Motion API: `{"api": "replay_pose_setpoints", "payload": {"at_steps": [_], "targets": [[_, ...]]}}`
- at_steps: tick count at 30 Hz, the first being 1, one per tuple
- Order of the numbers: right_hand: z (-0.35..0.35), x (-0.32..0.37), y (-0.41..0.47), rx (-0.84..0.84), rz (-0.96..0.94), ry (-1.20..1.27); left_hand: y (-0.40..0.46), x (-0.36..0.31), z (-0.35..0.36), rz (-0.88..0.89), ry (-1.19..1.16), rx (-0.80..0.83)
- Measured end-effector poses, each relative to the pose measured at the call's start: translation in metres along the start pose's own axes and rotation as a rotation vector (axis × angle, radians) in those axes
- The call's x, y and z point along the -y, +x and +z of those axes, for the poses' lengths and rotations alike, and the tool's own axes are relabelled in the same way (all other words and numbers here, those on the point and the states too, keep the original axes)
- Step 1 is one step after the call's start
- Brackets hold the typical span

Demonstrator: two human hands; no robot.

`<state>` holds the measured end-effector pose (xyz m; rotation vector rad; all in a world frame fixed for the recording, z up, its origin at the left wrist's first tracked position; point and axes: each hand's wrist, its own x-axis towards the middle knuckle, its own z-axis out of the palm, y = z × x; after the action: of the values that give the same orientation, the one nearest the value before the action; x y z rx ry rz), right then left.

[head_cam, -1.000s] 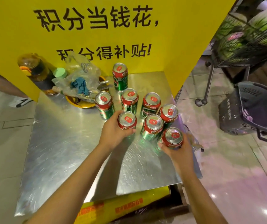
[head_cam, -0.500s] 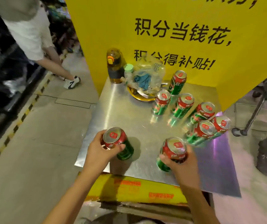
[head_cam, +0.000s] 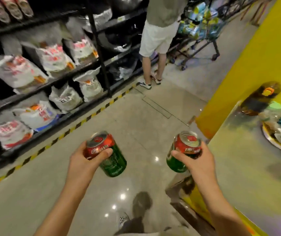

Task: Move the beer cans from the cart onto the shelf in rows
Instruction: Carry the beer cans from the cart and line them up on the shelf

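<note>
Our left hand [head_cam: 83, 160] grips one beer can [head_cam: 106, 153] round its red upper band, thumb across the front; our right hand [head_cam: 197, 163] grips a second can [head_cam: 183, 150] the same way; both cans hang tilted over the bare floor [head_cam: 136, 116], off the cart [head_cam: 248, 167] at our right and well short of the shelf [head_cam: 39, 86] at our left. We judge the main risk a slip, since each hold sits high on a smooth can and a dropped one would dent or burst; the picture is smeared, so a fast turn could knock a can against the shelf's edge; a bystander [head_cam: 158, 36] stands near it.
</note>
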<state>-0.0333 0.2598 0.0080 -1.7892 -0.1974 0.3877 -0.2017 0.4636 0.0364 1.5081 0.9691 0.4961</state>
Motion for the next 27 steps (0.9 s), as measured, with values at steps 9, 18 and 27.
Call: {"api": "replay_pose_setpoints", "payload": {"at_steps": [9, 18, 27], "targets": [[0.151, 0.050, 0.015, 0.395, -0.099, -0.063, 0.024, 0.012, -0.120, -0.033, -0.084, -0.268], [0.242, 0.086, 0.115, 0.476, -0.132, -0.046, 0.140, -0.014, -0.119, -0.038, -0.110, -0.296], [0.330, 0.150, 0.261, 0.556, -0.190, -0.021, 0.296, -0.074, -0.120, -0.026, -0.147, -0.368]]}}
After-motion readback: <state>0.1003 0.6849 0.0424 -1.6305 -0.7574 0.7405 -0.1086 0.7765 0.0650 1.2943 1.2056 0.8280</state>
